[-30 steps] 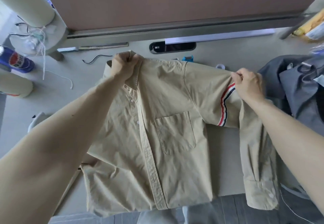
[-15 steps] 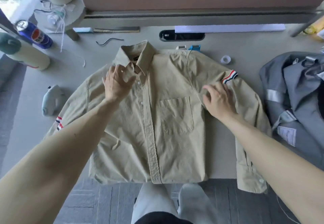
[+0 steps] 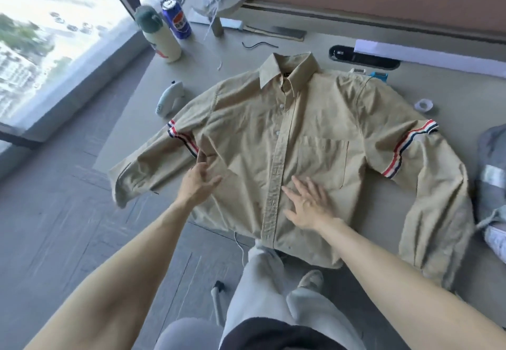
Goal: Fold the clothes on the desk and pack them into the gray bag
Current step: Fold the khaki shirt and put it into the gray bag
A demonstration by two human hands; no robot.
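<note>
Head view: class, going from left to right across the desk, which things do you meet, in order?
cream bottle → shirt collar → tape roll → gray bag

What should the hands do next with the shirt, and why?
Probably fold the left sleeve across the front. The shirt lies flat and face up with both sleeves spread wide, and the left hand rests open beside that sleeve; the right hand presses the front.

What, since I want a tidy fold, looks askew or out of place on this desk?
The beige long-sleeved shirt lies flat on the gray desk, but its sleeve on the person's left trails off the edge, cuff over the floor. The hem overhangs the near edge too. Nothing looks damaged.
</note>
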